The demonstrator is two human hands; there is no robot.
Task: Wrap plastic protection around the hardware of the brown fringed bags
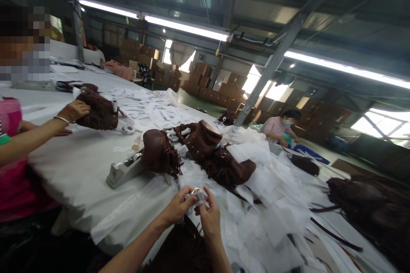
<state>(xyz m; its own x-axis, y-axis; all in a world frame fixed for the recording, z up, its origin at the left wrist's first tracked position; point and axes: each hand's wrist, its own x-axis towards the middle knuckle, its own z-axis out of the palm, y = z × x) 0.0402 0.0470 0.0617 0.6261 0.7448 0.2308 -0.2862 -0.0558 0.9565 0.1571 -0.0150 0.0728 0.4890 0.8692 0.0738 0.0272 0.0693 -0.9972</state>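
Near the lower middle, my left hand and my right hand meet around a gold-coloured metal ring with a pale translucent wrap on it. Fingers and thumbs of both hands pinch it from either side. Below them a dark brown bag, partly hidden by my forearms, has a strap rising toward the ring. Just beyond my hands, a brown fringed bag rests against a grey tape dispenser. More brown leather bags lie behind it.
White wrapping sheets spread over the table at right, with dark brown bags beyond. At left a co-worker's hand touches another fringed bag. A masked person works at the far right. Cartons are stacked behind.
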